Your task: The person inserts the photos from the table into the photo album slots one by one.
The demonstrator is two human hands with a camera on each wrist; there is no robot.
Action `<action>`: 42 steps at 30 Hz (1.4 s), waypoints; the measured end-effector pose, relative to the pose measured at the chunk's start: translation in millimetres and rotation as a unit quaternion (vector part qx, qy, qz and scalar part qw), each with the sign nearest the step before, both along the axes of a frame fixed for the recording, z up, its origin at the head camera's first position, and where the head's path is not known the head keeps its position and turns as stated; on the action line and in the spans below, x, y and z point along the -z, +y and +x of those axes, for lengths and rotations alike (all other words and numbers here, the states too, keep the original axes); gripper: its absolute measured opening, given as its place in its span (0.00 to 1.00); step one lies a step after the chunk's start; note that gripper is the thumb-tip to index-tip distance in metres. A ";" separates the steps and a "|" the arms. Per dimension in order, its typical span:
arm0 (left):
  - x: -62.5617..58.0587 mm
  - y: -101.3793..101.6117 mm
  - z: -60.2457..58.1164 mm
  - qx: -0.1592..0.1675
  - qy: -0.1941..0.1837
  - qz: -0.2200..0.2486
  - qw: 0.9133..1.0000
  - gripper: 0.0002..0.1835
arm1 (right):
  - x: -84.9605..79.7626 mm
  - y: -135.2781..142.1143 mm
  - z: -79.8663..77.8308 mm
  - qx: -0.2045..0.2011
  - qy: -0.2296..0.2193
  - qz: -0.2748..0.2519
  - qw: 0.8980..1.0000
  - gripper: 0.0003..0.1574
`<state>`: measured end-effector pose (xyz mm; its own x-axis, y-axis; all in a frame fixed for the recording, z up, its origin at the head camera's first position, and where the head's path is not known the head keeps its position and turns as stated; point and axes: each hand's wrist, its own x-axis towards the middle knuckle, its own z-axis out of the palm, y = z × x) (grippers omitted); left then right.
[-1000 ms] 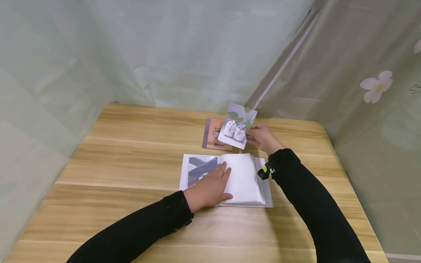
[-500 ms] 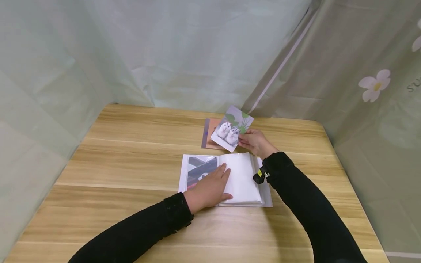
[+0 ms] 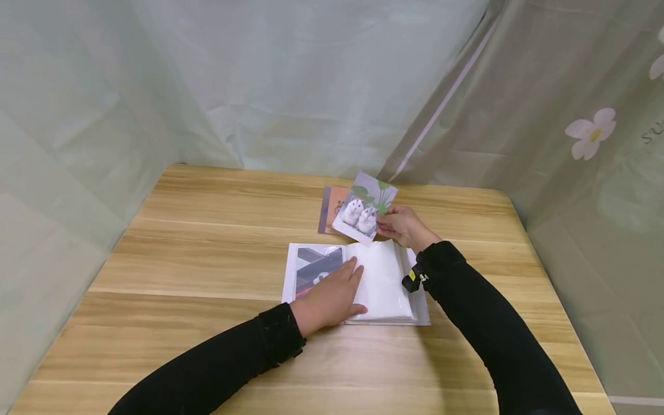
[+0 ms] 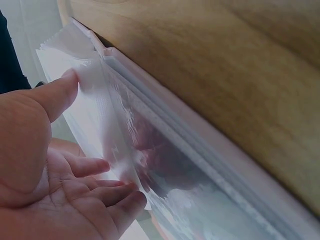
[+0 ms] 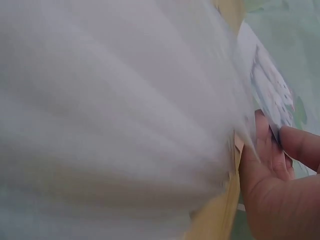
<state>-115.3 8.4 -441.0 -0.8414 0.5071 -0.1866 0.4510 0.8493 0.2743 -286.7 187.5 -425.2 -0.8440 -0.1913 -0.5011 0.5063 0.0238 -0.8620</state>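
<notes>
An open photo album lies on the table with a blank white sleeve page on its right side. My left hand rests on the album near its fold, fingers extended; the left wrist view shows its thumb and fingertips against the clear sleeves. On the left page is a grey picture, partly hidden by that hand. Above the album's top edge, my right hand pinches a photo of two hamsters by its right side, tilted. In the right wrist view, thumb and fingers hold the photo's edge.
An orange picture card with a grey-purple edge lies on the table behind the album, partly covered by the hamster photo. The wooden table is enclosed by pale curtains at the back and sides.
My right hand has carried the hamster photo slightly left and down, nearer the album's top edge, covering more of the orange card. The left hand stays in place.
</notes>
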 end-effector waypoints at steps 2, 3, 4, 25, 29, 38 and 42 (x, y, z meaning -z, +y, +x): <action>0.1 0.3 -0.3 0.001 -0.002 0.001 1.000 0.47 | -0.8 3.5 0.8 -0.016 0.013 0.021 1.000 0.12; 0.2 0.3 -0.4 0.001 -0.002 -0.001 1.000 0.47 | -1.2 5.5 1.2 -0.025 0.020 0.037 0.999 0.12; 0.1 0.3 -0.4 0.002 -0.002 -0.002 1.000 0.47 | -2.0 7.3 1.4 -0.034 0.030 0.053 0.998 0.12; -1.3 0.9 1.3 -0.002 -0.011 -0.003 1.000 0.47 | -35.2 8.2 -7.6 -0.181 0.186 0.287 0.922 0.07; -1.3 0.6 2.0 -0.002 -0.009 -0.001 1.000 0.47 | -40.2 6.9 -8.1 -0.198 0.185 0.298 0.915 0.10; 0.1 0.0 2.6 -0.001 -0.008 0.001 1.000 0.47 | -41.4 3.0 -6.9 -0.255 0.164 0.313 0.900 0.04; 1.0 -0.6 2.1 -0.004 -0.010 0.001 1.000 0.47 | -38.9 3.8 -4.3 -0.287 0.137 0.331 0.888 0.03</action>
<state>-113.2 7.9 -441.9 -0.8417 0.5009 -0.2018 0.4389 0.8522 0.2848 -291.0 191.3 -386.3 -0.8101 -0.3692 -0.4554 0.0207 0.7584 -0.6515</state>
